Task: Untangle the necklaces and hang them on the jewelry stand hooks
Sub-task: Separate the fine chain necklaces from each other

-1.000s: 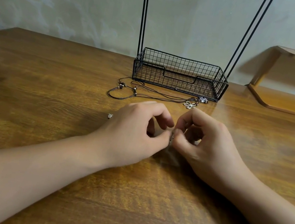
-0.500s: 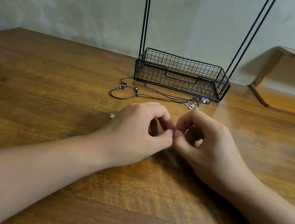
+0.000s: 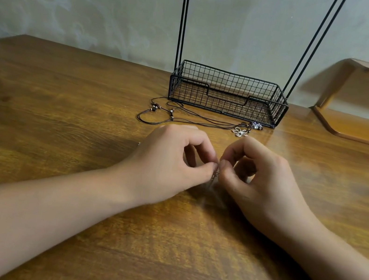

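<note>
On the wooden table, the left hand and the right hand meet thumb to thumb, fingers curled, pinching a small metallic piece between them; what it is cannot be told, since it is tiny and blurred. Beyond the hands lie black cord necklaces in a loose tangle with small beads, and a silver flower pendant sits just beside the right hand's knuckles. Behind them stands the jewelry stand, a black wire basket with thin rods rising out of view. A wooden shelf stands at far right by the wall.
</note>
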